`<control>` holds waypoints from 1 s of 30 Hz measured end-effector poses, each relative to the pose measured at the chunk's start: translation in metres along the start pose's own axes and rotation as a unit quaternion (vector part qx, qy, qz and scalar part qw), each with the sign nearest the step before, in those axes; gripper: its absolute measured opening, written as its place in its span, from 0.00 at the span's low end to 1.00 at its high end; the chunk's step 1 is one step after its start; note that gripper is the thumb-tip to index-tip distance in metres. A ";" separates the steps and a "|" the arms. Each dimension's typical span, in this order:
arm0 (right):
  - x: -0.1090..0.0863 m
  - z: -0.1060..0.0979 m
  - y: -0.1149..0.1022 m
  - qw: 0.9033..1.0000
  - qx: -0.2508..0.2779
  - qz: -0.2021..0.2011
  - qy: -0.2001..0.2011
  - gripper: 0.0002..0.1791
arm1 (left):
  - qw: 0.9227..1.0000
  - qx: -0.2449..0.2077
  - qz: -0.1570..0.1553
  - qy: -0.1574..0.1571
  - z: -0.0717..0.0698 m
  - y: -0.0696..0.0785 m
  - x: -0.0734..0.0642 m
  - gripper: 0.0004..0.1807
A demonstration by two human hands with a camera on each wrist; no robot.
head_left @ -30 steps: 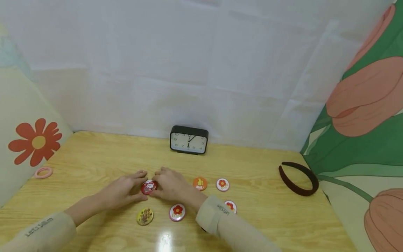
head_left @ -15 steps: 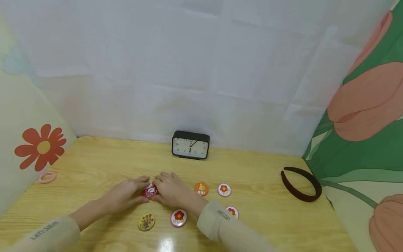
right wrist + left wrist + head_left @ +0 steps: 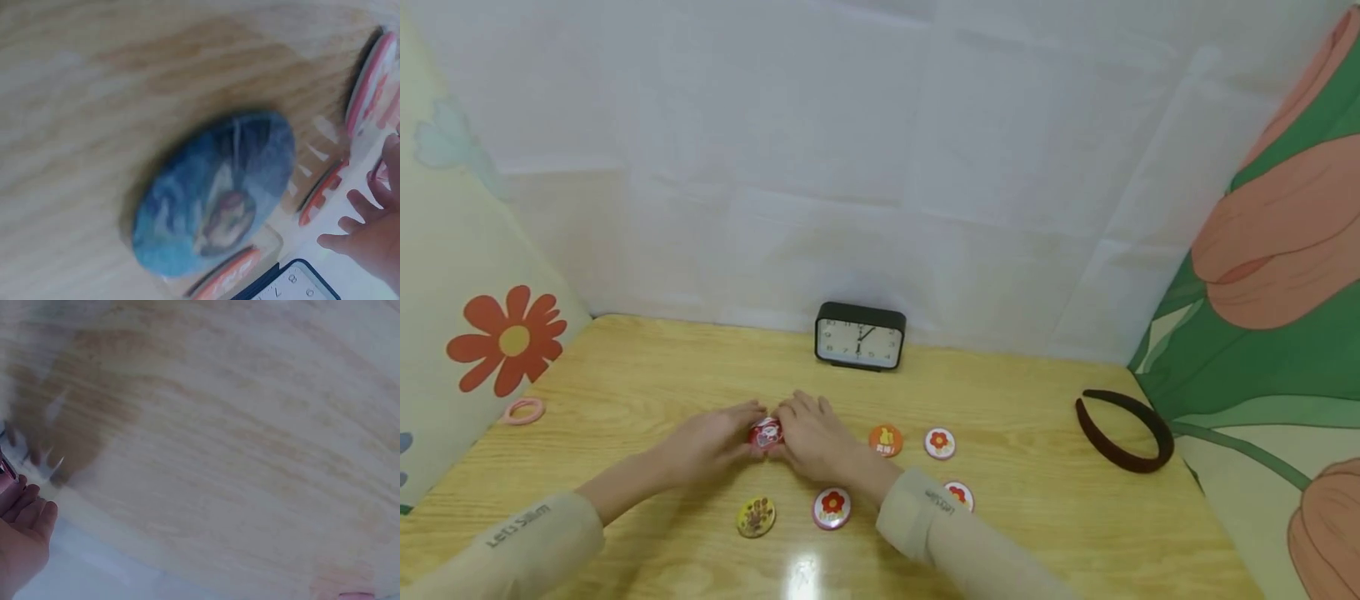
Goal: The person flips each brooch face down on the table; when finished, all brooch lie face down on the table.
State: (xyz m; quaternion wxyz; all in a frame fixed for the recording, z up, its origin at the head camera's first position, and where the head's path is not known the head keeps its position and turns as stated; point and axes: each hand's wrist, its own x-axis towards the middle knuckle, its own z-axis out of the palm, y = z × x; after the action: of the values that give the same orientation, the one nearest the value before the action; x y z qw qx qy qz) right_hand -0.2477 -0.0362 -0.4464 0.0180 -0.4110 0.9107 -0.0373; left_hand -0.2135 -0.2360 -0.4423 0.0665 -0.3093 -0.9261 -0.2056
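Observation:
In the head view, both hands hold a small red round button badge [image 3: 766,434] with a white cartoon figure on it. My left hand [image 3: 711,443] pinches its left edge and my right hand [image 3: 822,443] its right edge, fingertips along the top and thumbs below. Just in front of the hands lie a yellow badge [image 3: 756,517] and a red-flower badge [image 3: 832,508]. The right wrist view has a blue painted badge [image 3: 212,194] close up, while the right forearm hides it from the head camera. Only some fingers of the left hand [image 3: 28,537] appear at the left wrist view's edge.
Right of the hands lie an orange badge [image 3: 886,440], a white flower badge [image 3: 940,443] and another flower badge [image 3: 959,495], partly behind the sleeve. A black desk clock [image 3: 860,337] stands at the back. A dark headband [image 3: 1166,437] lies far right, a pink ring [image 3: 537,408] far left.
The red badge has gone from lying nearly flat between the hands to tilted up in their fingers, and the hands have closed in on it. The other badges have stayed put.

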 end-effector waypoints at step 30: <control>0.003 -0.047 0.007 0.991 0.057 -0.028 0.115 0.29 | 0.998 0.024 0.028 0.045 -0.065 0.017 0.024 0.25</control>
State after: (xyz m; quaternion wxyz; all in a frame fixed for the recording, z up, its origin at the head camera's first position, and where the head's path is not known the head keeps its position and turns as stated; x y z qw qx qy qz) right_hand -0.2583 -0.0311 -0.4002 -0.0647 -0.4276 0.8912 -0.1365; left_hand -0.2224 -0.2381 -0.3721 0.1210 -0.3236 -0.9180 -0.1948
